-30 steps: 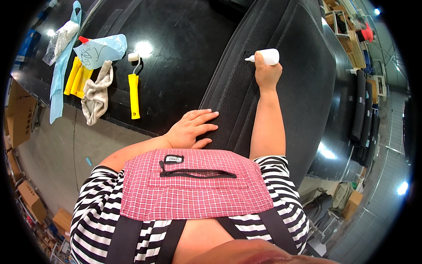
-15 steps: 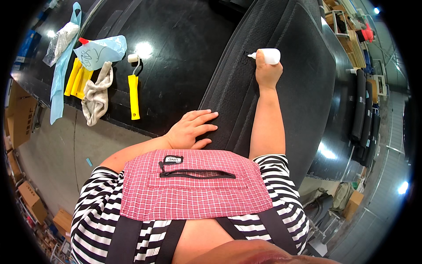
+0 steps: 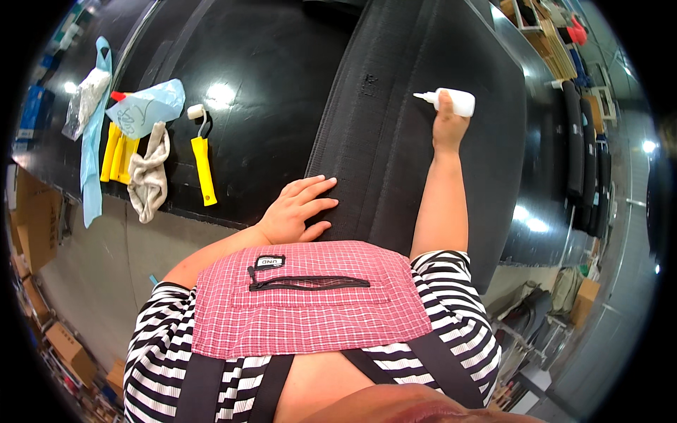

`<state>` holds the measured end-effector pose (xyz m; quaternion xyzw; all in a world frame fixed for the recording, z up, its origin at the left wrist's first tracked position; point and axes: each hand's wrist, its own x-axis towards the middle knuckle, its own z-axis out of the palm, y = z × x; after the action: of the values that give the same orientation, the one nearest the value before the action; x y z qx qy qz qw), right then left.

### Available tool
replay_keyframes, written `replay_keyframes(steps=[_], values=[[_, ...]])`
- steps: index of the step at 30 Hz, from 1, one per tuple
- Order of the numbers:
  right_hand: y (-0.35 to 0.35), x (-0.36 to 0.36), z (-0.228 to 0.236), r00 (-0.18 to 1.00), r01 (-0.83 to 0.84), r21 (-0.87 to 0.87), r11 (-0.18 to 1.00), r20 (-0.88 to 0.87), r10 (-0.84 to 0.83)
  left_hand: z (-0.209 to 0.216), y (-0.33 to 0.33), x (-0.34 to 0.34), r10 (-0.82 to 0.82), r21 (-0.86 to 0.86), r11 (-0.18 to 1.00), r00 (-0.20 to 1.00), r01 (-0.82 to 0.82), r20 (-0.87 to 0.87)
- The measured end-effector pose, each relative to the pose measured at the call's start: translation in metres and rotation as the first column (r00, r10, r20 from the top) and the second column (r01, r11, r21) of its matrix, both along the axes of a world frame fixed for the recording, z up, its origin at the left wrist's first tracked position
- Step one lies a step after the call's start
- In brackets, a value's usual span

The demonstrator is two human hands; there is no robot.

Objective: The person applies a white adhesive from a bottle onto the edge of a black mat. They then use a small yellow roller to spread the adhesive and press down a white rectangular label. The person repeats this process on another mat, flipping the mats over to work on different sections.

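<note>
My right hand [image 3: 449, 129] is closed round a white squeeze bottle [image 3: 462, 103] with a narrow nozzle that points left. It is over the long black textile panel [image 3: 402, 169], which lies across the table. A dark, wet-looking mark [image 3: 369, 84] shows on the panel's ribbed band, left of the nozzle tip and apart from it. My left hand [image 3: 300, 209] rests flat at the panel's near left edge, fingers spread, holding nothing.
Left on the black table [image 3: 268, 106] lie a small roller with a yellow handle [image 3: 203, 169], a greyish knit glove [image 3: 149, 176], yellow pieces [image 3: 120, 155] and a light-blue bag [image 3: 151, 106]. Rolled black pieces [image 3: 575, 141] stand at the right. Cardboard boxes [image 3: 70, 350] sit at lower left.
The bottle in my right hand has moved right, off the ribbed band and away from the dark mark. My left hand stays at the panel's edge. The whole view has shifted slightly.
</note>
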<state>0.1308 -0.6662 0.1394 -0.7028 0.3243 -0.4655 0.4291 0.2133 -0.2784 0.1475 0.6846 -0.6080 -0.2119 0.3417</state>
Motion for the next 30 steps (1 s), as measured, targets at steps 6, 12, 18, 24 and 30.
replay_keyframes(steps=[6, 12, 18, 24, 30], values=[[0.000, 0.003, 0.003, 0.987, 0.024, -0.207, 0.978, -0.148, -0.056, 0.000, -0.003, -0.001, 0.000, -0.015, 1.000, 1.000, 0.000, 0.005], [-0.007, 0.005, 0.000, 0.976, 0.037, -0.291, 0.956, -0.194, -0.096, 0.000, -0.003, -0.001, -0.002, -0.033, 0.999, 1.000, 0.003, 0.026], [-0.007, 0.003, 0.002, 0.974, 0.002, -0.247, 0.969, -0.218, -0.058, -0.001, -0.003, -0.001, 0.002, -0.049, 0.999, 0.999, 0.000, 0.032], [-0.005, 0.003, 0.000, 0.973, 0.023, -0.228, 0.973, -0.218, -0.074, 0.002, -0.003, -0.001, 0.003, -0.033, 0.999, 1.000, -0.002, 0.016], [-0.003, 0.001, 0.000, 0.964, 0.011, -0.267, 0.964, -0.254, -0.081, -0.001, -0.003, -0.001, 0.001, -0.038, 0.999, 1.000, 0.000, 0.016]])
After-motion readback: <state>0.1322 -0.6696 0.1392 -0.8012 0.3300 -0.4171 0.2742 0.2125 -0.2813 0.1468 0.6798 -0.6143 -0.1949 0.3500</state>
